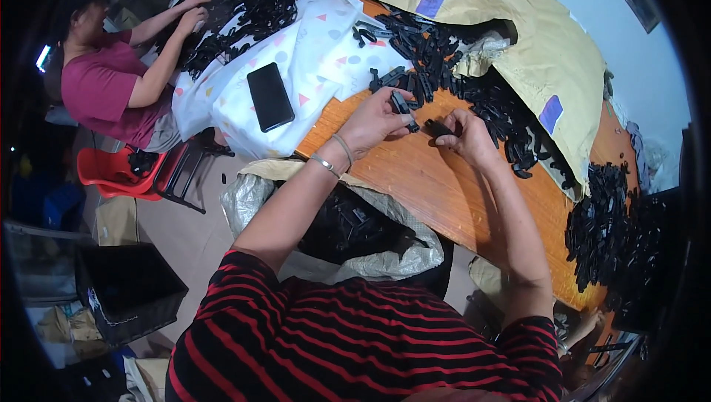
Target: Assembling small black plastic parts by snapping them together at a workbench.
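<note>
Over the wooden table (415, 183), my left hand (378, 122) pinches a small black plastic part (402, 108), long and narrow, held tilted. Close beside it on the right, my right hand (465, 134) grips another small dark piece (438, 129) between thumb and fingers. A narrow gap separates the two pieces. Just beyond my hands lies a loose heap of similar black plastic parts (429, 58), which runs right along the edge of a big tan paper sack (544, 69). What exactly the parts are cannot be made out.
A black phone (270, 97) rests on a patterned white cloth (318, 39). Below the table edge an open woven sack (392, 265) holds black parts. Another person (111, 84) handles parts at the left, beside a red chair (118, 172). A black crate (129, 291) stands on the floor.
</note>
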`<state>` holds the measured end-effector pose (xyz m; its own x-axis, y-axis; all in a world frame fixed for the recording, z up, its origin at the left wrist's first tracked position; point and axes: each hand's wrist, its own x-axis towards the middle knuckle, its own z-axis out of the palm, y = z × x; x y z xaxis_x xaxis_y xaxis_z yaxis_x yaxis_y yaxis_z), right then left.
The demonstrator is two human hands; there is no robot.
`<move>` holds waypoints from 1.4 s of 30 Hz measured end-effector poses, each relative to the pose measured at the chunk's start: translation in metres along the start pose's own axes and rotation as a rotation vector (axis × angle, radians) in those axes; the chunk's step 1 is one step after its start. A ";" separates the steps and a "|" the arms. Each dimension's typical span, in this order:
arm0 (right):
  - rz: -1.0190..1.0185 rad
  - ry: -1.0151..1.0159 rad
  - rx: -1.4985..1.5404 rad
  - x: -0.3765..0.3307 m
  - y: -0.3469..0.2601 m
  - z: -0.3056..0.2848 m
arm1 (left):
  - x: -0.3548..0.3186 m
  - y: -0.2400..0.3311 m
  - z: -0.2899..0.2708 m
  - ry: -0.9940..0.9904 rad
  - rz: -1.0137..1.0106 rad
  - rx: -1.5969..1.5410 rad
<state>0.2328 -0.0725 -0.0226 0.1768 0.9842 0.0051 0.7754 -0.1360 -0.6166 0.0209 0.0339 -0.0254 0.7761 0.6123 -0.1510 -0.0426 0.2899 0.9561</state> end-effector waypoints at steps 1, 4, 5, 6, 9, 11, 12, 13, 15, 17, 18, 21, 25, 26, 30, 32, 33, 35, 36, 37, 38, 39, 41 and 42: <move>0.010 0.005 -0.002 0.000 0.007 0.001 | 0.000 0.000 0.002 -0.010 -0.003 -0.001; 0.005 0.091 0.186 -0.003 0.017 0.005 | -0.001 0.000 0.004 -0.036 -0.021 -0.054; -0.002 0.161 0.207 -0.006 0.003 0.003 | -0.002 0.000 0.004 -0.047 -0.010 -0.094; -0.009 0.233 0.226 -0.009 -0.010 0.002 | -0.003 -0.001 0.004 -0.058 0.002 -0.134; -0.163 0.392 0.325 -0.018 -0.042 0.012 | -0.011 0.007 0.009 0.004 0.001 0.020; -0.231 0.418 0.248 -0.018 -0.055 0.020 | -0.010 0.003 0.012 0.050 0.078 0.010; -0.278 0.464 0.200 -0.019 -0.061 0.024 | -0.009 0.000 0.010 0.043 0.153 0.061; -0.321 0.511 0.150 -0.020 -0.065 0.026 | -0.009 0.001 0.012 0.031 0.226 0.111; -0.296 0.505 0.188 -0.021 -0.065 0.030 | -0.012 0.002 0.017 0.058 0.255 0.143; -0.300 0.500 0.185 -0.022 -0.066 0.031 | -0.016 0.002 0.021 0.090 0.282 0.175; -0.301 0.497 0.184 -0.022 -0.068 0.030 | -0.017 0.000 0.021 0.093 0.305 0.164; -0.319 0.489 0.155 -0.023 -0.072 0.028 | -0.023 -0.001 0.021 0.097 0.345 0.138; -0.375 0.522 0.100 -0.023 -0.073 0.028 | -0.031 0.005 0.021 0.053 0.267 0.047; -0.365 0.525 0.074 -0.024 -0.074 0.029 | -0.033 0.006 0.024 0.053 0.267 0.048; -0.350 0.523 0.071 -0.029 -0.083 0.027 | -0.045 0.008 0.036 0.127 0.385 0.075; -0.279 0.442 0.166 -0.029 -0.084 0.027 | -0.048 0.007 0.037 0.167 0.385 0.142; -0.280 0.441 0.168 -0.028 -0.087 0.024 | -0.048 0.005 0.036 0.194 0.438 0.168; -0.106 0.319 0.275 -0.028 -0.092 0.017 | -0.051 0.009 0.038 0.213 0.486 0.191; -0.101 0.319 0.275 -0.027 -0.089 0.019 | -0.055 0.012 0.036 0.179 0.469 0.304; -0.141 0.301 0.353 -0.026 -0.084 0.022 | -0.057 0.017 0.037 0.141 0.455 0.415; -0.181 0.283 0.431 -0.026 -0.081 0.023 | -0.057 0.017 0.037 0.136 0.454 0.414; -0.176 0.287 0.430 -0.025 -0.079 0.023 | -0.056 0.017 0.038 0.134 0.449 0.369; -0.097 0.314 0.378 -0.024 -0.080 0.028 | -0.057 0.015 0.038 0.124 0.435 0.325; -0.089 0.319 0.379 -0.023 -0.082 0.032 | -0.058 0.014 0.037 0.138 0.450 0.260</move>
<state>0.1460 -0.0804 0.0023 0.3424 0.8985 0.2747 0.5314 0.0559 -0.8453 -0.0014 -0.0252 0.0058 0.6263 0.7302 0.2731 -0.1811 -0.2044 0.9620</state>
